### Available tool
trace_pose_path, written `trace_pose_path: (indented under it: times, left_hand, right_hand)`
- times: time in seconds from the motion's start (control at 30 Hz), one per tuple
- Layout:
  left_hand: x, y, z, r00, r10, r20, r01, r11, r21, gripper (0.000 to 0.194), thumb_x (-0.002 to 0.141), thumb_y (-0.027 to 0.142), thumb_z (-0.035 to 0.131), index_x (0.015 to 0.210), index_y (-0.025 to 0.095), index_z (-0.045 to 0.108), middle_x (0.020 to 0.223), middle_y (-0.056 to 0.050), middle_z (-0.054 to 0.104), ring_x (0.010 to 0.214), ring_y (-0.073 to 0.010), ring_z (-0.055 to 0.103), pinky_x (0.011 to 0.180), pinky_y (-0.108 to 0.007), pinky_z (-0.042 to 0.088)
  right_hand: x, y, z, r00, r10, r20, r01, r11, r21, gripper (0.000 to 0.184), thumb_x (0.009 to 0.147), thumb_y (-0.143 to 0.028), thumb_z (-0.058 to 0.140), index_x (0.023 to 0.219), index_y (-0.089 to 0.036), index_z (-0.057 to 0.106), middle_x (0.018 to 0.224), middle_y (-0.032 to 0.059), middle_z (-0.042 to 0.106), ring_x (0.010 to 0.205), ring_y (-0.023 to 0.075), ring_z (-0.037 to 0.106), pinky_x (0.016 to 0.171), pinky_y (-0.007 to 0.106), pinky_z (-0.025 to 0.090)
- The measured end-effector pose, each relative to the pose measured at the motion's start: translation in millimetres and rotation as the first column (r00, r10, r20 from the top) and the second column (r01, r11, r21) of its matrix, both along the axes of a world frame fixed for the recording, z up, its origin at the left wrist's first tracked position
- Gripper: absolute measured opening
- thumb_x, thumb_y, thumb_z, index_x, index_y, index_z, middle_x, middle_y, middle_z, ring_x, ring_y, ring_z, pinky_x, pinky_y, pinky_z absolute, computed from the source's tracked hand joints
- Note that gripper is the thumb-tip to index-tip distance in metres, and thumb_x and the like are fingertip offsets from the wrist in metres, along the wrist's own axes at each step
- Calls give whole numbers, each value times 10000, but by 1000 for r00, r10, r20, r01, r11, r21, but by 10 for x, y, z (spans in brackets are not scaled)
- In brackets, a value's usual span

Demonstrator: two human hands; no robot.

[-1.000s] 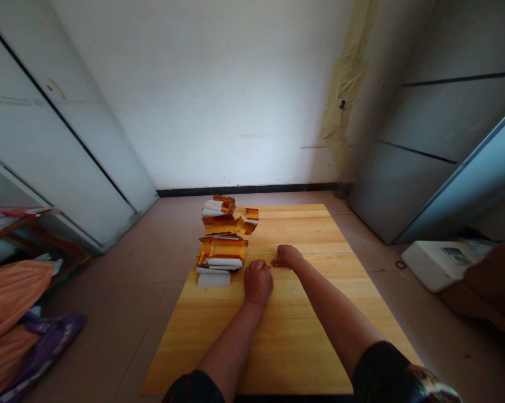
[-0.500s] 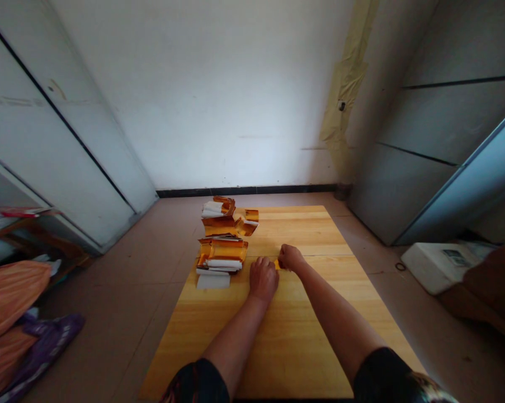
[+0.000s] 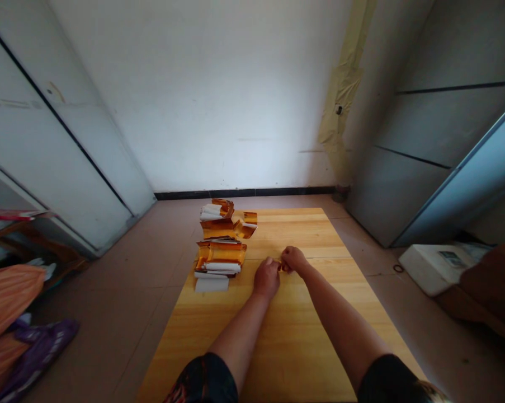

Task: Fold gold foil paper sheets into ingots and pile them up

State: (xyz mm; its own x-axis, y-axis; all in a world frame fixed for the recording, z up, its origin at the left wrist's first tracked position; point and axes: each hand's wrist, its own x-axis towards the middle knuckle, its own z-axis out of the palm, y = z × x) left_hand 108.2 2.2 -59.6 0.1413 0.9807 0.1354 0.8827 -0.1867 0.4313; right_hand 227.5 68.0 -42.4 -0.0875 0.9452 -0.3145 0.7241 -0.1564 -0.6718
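Close together over the middle of the wooden table (image 3: pixel 302 324), my left hand (image 3: pixel 267 279) and my right hand (image 3: pixel 295 259) both have their fingers closed. Between them shows a small shiny amber piece (image 3: pixel 279 267), like film or tape, gripped from either side. Most of it is hidden by the fingers, so its exact kind is unclear. Left of my hands lies a stack of amber film pieces (image 3: pixel 222 254) with white backing strips. Behind that stack sits a second pile of curled amber pieces (image 3: pixel 217 228). A white slip (image 3: pixel 211 285) lies at the near stack's front.
Beyond the table stands a white wall (image 3: pixel 235 112) with a dark skirting strip. A white box (image 3: pixel 430 268) is on the floor at right, near a grey cabinet (image 3: pixel 407 184). Orange and purple bags (image 3: pixel 42 350) lie at left.
My hands have drawn closer together, the left shifting slightly right and its fingers curling more around the amber piece. Less of the piece shows flat. The piles have stayed put.
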Motion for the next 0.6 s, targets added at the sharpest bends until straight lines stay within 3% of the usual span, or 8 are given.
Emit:
trace_pose_path:
  times: [0.23,0.4,0.6]
  left_hand:
    - [15,17,-34,997,-10,-80,9,1000,-6,267,859,112,408,938,211,643,920,-52,560,869,-161,510,728,-244,360]
    - [26,8,13,993,-1,-119,-2,1000,-20,262,886,157,389,969,220,629,926,-51,552,845,-161,506,684,-246,343]
    - [45,-13,68,986,9,-166,-17,999,-47,278,906,189,355,1002,234,612,958,-49,545,863,-167,497,709,-262,343]
  right_hand:
    - [192,-127,-20,995,-88,-38,90,995,43,116,714,-120,499,803,-162,560,514,-38,616,384,71,529,408,146,389]
    - [136,-7,-88,993,-78,86,73,996,57,98,623,-184,615,716,-153,611,512,1,628,435,115,569,417,176,385]
    - [82,77,-74,967,-13,253,3,999,43,82,606,-227,666,636,-151,663,576,58,669,596,166,651,506,187,429]
